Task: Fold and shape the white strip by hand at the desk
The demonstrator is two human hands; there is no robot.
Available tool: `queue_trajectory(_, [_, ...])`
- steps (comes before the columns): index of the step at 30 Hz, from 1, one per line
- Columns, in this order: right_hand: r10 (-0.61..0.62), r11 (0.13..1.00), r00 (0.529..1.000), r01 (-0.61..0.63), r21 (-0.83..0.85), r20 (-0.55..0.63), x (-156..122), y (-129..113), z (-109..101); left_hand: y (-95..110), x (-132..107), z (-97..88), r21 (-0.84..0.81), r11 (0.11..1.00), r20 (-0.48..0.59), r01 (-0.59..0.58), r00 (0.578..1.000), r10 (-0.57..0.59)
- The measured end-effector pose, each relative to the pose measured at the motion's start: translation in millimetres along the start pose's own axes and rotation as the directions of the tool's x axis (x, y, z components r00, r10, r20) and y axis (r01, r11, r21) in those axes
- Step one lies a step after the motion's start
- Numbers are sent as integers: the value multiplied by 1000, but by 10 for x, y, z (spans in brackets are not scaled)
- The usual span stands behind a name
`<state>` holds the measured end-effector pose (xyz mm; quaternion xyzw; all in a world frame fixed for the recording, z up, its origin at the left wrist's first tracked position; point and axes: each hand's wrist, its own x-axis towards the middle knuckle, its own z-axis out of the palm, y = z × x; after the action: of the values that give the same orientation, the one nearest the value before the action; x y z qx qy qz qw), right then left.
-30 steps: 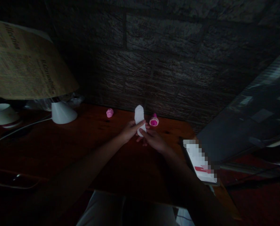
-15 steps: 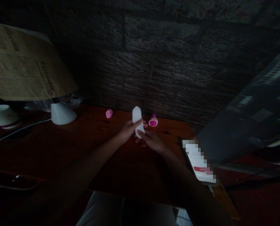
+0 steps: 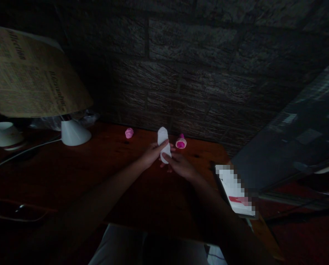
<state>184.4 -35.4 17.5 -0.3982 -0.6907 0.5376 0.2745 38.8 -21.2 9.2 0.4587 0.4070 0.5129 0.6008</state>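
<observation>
Both my hands hold a long, flat white piece with rounded ends (image 3: 162,135), which looks like soft modelling clay. It is tilted up above the table. My left hand (image 3: 152,154) grips its middle, thumb across the front and fingers behind. Lower down, my right hand (image 3: 182,165) pinches the bottom end with the thumb on the front face; some fingers show beneath. Just behind my hands to the right lies a pink piece with a pale rim and a darker pink hollow (image 3: 181,143). A small pink lump (image 3: 129,133) sits to the left.
On the left stand a lamp with a newsprint shade (image 3: 37,77) and a white cup or bowl (image 3: 4,134). A pixelated white device or screen (image 3: 234,191) lies at the table's right edge. A dark brick wall (image 3: 192,66) closes off the back of the wooden table (image 3: 109,143).
The white piece and both hands have shifted very slightly downward; the whole view has drifted a little too. The grip of both hands looks the same.
</observation>
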Motion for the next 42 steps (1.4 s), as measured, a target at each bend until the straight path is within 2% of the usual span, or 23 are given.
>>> queue_trajectory(8, [20, 1000, 1000, -20, 23, -6, 2, 18, 3, 64, -14, 36, -57, 998, -20, 33, 999, -34])
queue_trajectory(15, [27, 998, 999, -29, 57, 20, -5, 9, 4, 53, -13, 31, -37, 999, -5, 1, 1000, -1])
queue_trajectory(23, [22, 999, 999, -24, 38, 38, -20, -23, 1, 46, 13, 33, -82, 995, 30, 64, 998, -62])
queue_trajectory(31, [20, 1000, 998, -21, 19, 51, -15, -6, 10, 35, 32, 20, -81, 996, 22, 46, 999, -45])
queue_trajectory(36, [23, 999, 999, -21, -48, 40, -21, -9, 6, 61, 10, 34, -93, 994, 35, 58, 998, -55])
queue_trajectory(42, [28, 999, 999, -27, -27, 30, -31, -35, 12, 45, 11, 27, -89, 995, 0, 50, 999, -50])
